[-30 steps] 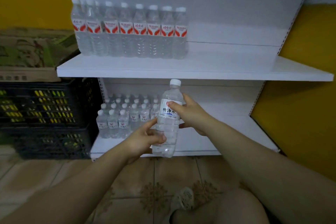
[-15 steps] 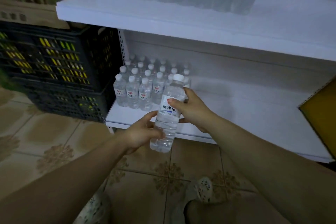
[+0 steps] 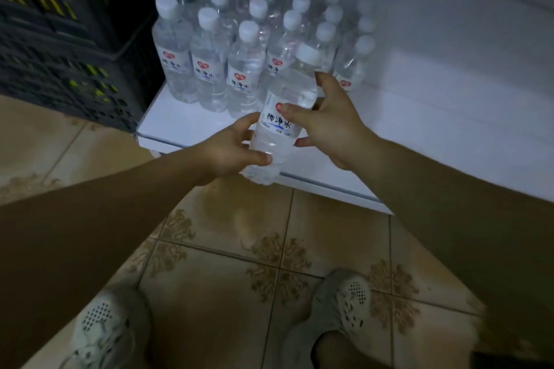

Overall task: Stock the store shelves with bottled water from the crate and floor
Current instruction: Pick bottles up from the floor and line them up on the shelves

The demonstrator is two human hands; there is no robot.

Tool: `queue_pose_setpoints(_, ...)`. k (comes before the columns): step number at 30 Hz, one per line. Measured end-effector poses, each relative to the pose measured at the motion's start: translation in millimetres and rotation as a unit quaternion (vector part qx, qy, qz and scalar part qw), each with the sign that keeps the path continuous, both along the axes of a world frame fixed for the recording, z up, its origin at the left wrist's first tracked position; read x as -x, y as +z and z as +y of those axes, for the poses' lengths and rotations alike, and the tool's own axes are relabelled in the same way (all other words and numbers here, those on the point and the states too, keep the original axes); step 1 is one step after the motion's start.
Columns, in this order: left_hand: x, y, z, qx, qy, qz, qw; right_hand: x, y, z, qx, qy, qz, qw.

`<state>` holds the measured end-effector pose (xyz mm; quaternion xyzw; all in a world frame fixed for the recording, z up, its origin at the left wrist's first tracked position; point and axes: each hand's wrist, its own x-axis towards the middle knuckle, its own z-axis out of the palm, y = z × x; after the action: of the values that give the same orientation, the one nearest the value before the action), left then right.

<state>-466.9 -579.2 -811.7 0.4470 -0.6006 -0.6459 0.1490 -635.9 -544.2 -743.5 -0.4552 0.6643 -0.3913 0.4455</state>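
Since half a second ago the held bottle [image 3: 280, 117] has come closer to the bottom shelf [image 3: 419, 135], and the head has tipped down so that the upper shelf is out of view. Both hands keep their hold. The left hand [image 3: 230, 150] grips the lower part of the bottle, with its fingers [image 3: 257, 159] curled round the clear ribbed body and the thumb lying up along the near side. The right hand [image 3: 332, 123] holds it higher, thumb pressed on the white label and the other fingers wrapped behind the shoulder.

The bottle is tilted, its white cap leaning away toward the stocked bottles [image 3: 209, 69] and its base hanging over the shelf's front edge (whether the base touches the edge cannot be told). Those bottles stand upright in rows at the left end of the shelf, caps white and labels facing out; the right part of the shelf is bare white board.

A dark plastic crate [image 3: 60, 54] stands just beside the shelf on the left. Below, on the patterned tile floor [image 3: 224, 249], are the person's two pale perforated shoes [image 3: 99, 329].
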Motion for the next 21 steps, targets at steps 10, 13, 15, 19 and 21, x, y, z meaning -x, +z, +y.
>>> queue_pose_setpoints(10,-20.1,-97.7,-54.7,0.29,-0.115,-0.467,0.828,0.7,-73.1,-58.5,0.096,-0.022,0.113,0.989)
queue_pose_setpoints(13,-28.2,-119.2,-57.7,0.321,-0.147,-0.496,0.793,-1.8,-82.0,-70.6,0.122,-0.026,0.115,0.986)
queue_pose_setpoints(15,-29.9,-126.2,-55.0,0.329,-0.152,-0.496,0.789,-1.1,-84.9,-77.8,0.136,-0.023,0.122,0.983)
queue_pose_setpoints(19,-33.4,-130.6,-54.0,0.337,-0.152,-0.49,0.789,5.3,-88.6,-91.0,0.143,-0.013,0.132,0.981)
queue_pose_setpoints(21,-33.6,-130.9,-54.7,0.337,-0.151,-0.488,0.791,7.0,-90.2,-95.2,0.154,-0.023,0.143,0.978)
